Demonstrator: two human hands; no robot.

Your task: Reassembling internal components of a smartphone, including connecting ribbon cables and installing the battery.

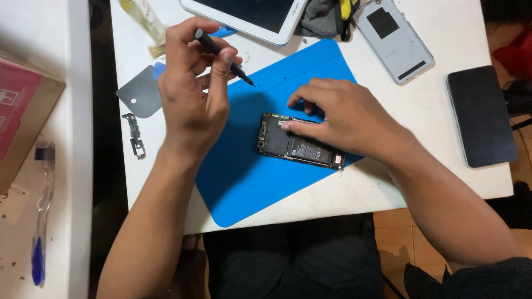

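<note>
left hand [191,94] pinches black screwdriver [224,55] above blue mat [244,177]; right hand [346,119] flat, fingers spread, pressing opened phone [288,145], gripping nothing.

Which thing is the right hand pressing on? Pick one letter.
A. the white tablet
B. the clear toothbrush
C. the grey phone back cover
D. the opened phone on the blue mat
D: the right hand lies flat on the opened phone, which rests on the blue mat.

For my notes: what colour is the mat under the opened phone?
Blue mat, seen in the head view.
</note>
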